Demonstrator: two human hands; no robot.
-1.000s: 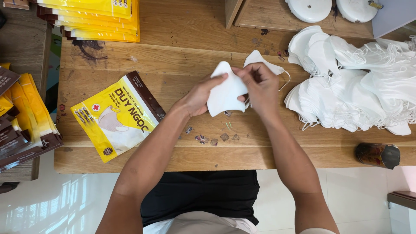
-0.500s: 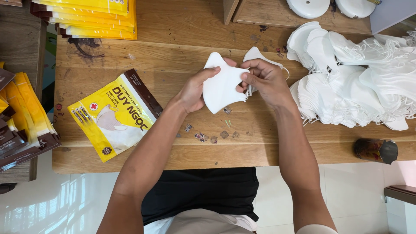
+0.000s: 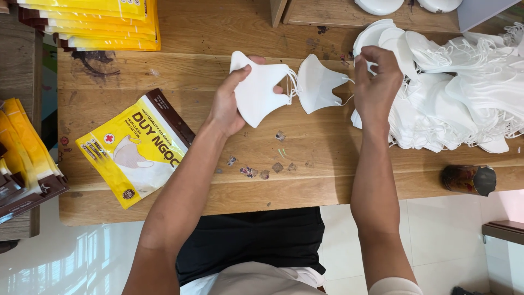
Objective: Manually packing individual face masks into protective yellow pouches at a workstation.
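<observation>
My left hand (image 3: 229, 104) holds a folded white face mask (image 3: 256, 90) above the wooden table (image 3: 164, 191), thumb on its top edge. A second white mask (image 3: 317, 83) lies flat on the table just right of it. My right hand (image 3: 377, 76) is at the edge of a large pile of white masks (image 3: 453, 82), fingers curled and pinching at a mask in the pile. A yellow and brown mask pouch (image 3: 134, 148) lies on the table to the left of my left forearm.
A stack of yellow pouches (image 3: 93, 24) sits at the back left, and more pouches (image 3: 22, 158) lie at the far left. Small paper scraps (image 3: 262, 169) dot the table's front. A dark cylindrical can (image 3: 469, 179) lies at the front right edge.
Both hands held one mask together before. My right hand has let go and moved right to the pile, while my left hand keeps the mask.
</observation>
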